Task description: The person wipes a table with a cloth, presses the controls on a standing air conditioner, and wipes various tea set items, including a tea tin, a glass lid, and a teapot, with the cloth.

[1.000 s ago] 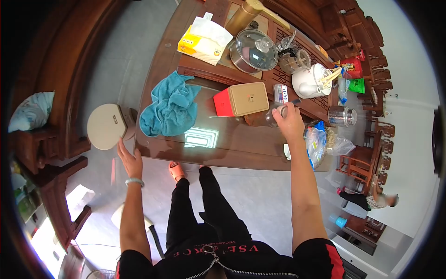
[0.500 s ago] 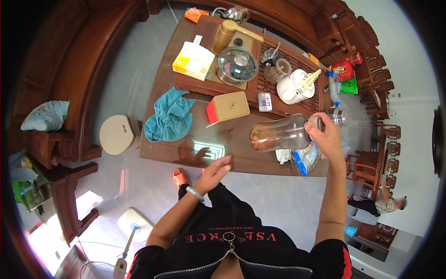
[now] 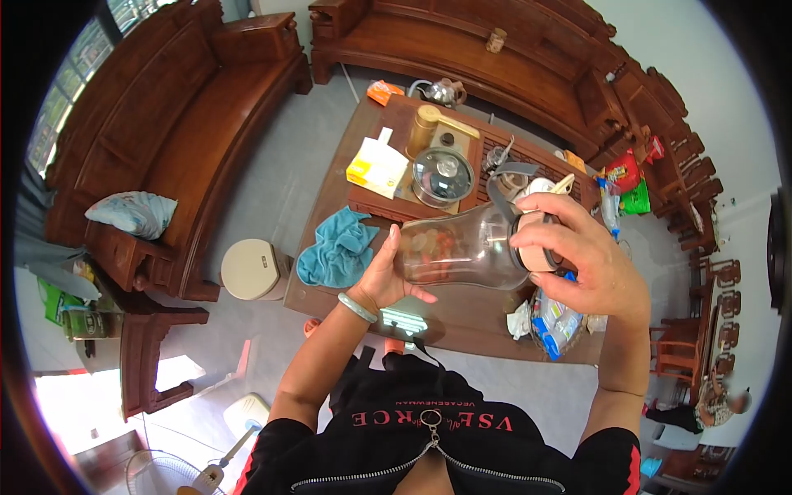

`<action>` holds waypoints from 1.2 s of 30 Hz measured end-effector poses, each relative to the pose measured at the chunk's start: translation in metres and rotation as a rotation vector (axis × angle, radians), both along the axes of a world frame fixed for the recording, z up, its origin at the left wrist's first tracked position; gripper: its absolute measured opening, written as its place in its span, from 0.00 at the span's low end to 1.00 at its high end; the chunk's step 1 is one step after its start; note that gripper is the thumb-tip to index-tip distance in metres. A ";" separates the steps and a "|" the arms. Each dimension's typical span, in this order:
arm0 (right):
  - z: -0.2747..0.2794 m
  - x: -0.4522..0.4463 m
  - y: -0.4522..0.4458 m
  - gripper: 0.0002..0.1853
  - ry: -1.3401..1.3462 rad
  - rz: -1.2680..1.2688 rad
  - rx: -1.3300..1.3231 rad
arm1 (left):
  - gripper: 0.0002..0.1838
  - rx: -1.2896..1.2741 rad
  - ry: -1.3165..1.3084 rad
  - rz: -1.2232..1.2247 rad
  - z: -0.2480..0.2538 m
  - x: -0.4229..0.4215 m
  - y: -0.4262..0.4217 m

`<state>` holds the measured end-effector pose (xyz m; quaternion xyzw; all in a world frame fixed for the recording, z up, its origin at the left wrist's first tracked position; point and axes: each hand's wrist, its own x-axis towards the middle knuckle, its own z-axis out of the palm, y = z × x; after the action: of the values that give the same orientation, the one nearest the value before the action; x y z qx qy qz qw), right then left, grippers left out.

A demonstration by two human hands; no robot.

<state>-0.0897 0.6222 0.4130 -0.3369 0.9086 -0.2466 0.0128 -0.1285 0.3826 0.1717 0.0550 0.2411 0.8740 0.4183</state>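
Observation:
A clear bottle (image 3: 466, 250) with red and pale pieces near its base lies sideways in the air above the table. My right hand (image 3: 582, 252) grips its tan lid (image 3: 538, 241), and a grey strap (image 3: 497, 186) loops up from the neck. My left hand (image 3: 386, 272) is at the bottle's base, thumb up and fingers partly behind it, supporting that end. A teal cloth (image 3: 337, 247) lies on the table (image 3: 462, 323) just left of my left hand. Beyond the bottle stands a pot with a glass lid (image 3: 443, 176). A white kettle (image 3: 540, 188) is partly hidden behind my right hand.
A tissue pack (image 3: 378, 165) and a gold canister (image 3: 423, 128) stand at the table's far side. Plastic packets (image 3: 557, 323) lie near its right end. A beige bin (image 3: 250, 269) is on the floor at left. Wooden benches (image 3: 186, 124) surround the table. A person (image 3: 714, 408) sits far right.
The bottle has gone from the table up toward me, held by its lid. My left hand has moved from beside the bin to the bottle's base. The view has tilted upward.

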 end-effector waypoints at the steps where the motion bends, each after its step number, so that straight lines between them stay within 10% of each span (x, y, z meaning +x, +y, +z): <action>1: 0.004 -0.004 -0.005 0.27 0.027 0.057 0.008 | 0.44 -0.001 0.012 0.047 0.003 -0.002 -0.005; 10: 0.032 -0.026 -0.040 0.27 -0.275 -0.480 -0.057 | 0.39 0.062 0.070 0.352 0.024 -0.009 -0.049; 21: 0.024 -0.046 -0.060 0.25 0.124 0.205 -0.102 | 0.37 0.034 -0.035 0.383 0.026 -0.016 -0.072; 30: 0.021 -0.046 -0.066 0.31 -0.078 -0.299 0.123 | 0.38 0.022 -0.005 0.401 0.024 -0.009 -0.066; 36: 0.013 -0.043 -0.052 0.24 -0.270 -0.279 -0.275 | 0.45 -0.010 0.052 0.294 0.033 0.011 -0.064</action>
<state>-0.1327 0.5702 0.4262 -0.1706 0.8942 -0.4103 0.0541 -0.1171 0.3185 0.2048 0.0395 0.2616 0.9229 0.2798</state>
